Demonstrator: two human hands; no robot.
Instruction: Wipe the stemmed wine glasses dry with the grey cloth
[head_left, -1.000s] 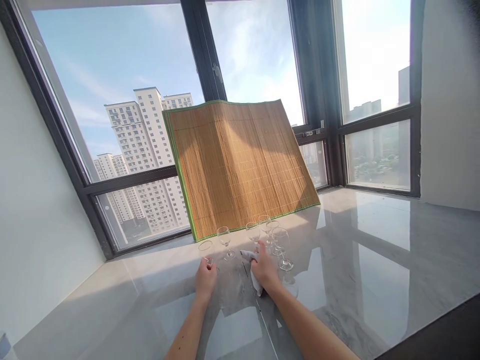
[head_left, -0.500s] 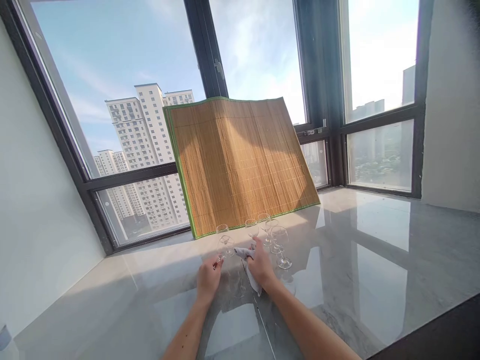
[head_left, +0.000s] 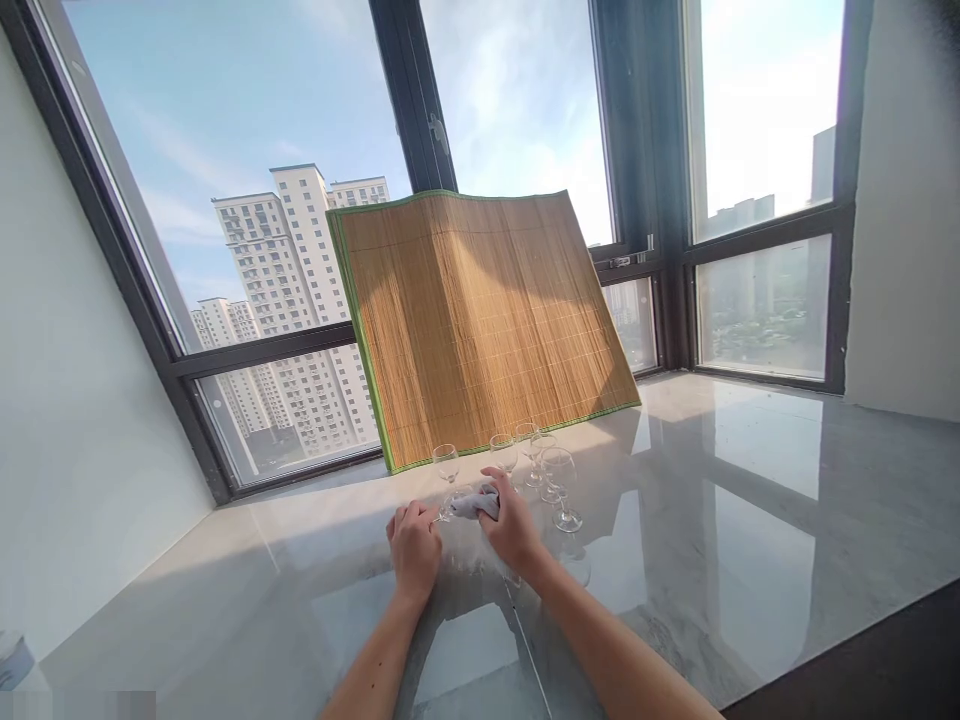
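My left hand (head_left: 415,552) is closed round the foot end of a clear wine glass (head_left: 448,502), which lies tilted between my two hands. My right hand (head_left: 512,520) grips a pale grey cloth (head_left: 475,501) and presses it against this glass; the cloth and fingers hide part of the bowl. Just behind stands another stemmed glass (head_left: 445,461). A further glass (head_left: 503,452) is upright beyond my right hand, its lower part covered by the fingers. To the right, several more stand close together, the nearest wine glass (head_left: 559,470) with its foot on the glossy surface.
A bamboo mat (head_left: 487,320) with green edging leans on the window frame (head_left: 416,100) behind the glasses. The grey polished stone sill (head_left: 300,600) carries strong reflections. At the lower left edge a white object (head_left: 15,660) is partly in view.
My right hand has moved slightly left with the cloth, which now meets the glass in my left hand. The cloth's hanging end is no longer visible. My left hand has turned a little.
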